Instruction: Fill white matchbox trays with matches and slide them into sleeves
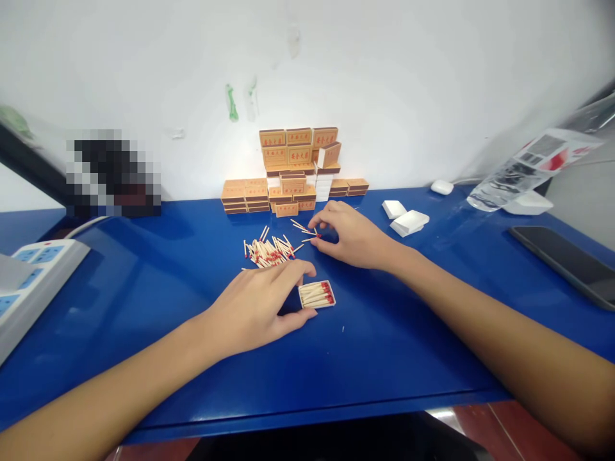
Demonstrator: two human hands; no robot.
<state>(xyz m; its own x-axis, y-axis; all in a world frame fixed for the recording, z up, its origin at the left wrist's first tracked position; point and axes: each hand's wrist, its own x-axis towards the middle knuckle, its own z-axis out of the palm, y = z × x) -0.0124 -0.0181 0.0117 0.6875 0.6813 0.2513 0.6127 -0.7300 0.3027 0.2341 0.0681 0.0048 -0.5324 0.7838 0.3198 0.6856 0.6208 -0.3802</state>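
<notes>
My left hand [262, 304] rests on the table with thumb and fingers around the near and far sides of a small white matchbox tray [303, 307]. Several matches [317, 295] lie side by side in that tray, red heads to the right. Beyond it, thumb and fingertips of my right hand [346, 234] pinch a few loose matches [307, 231] by their red heads, sticks fanned to the left. A heap of matches [269, 251] with red heads lies just past my left hand, which hides its near edge.
Against the wall stand stacked matchboxes [300, 155], with lower stacks [245, 195] beside them. White trays [410, 222], a white case [442, 187], a tilted clear bottle [512, 169] and a dark phone [567, 259] are on the right. A power strip [43, 275] lies left.
</notes>
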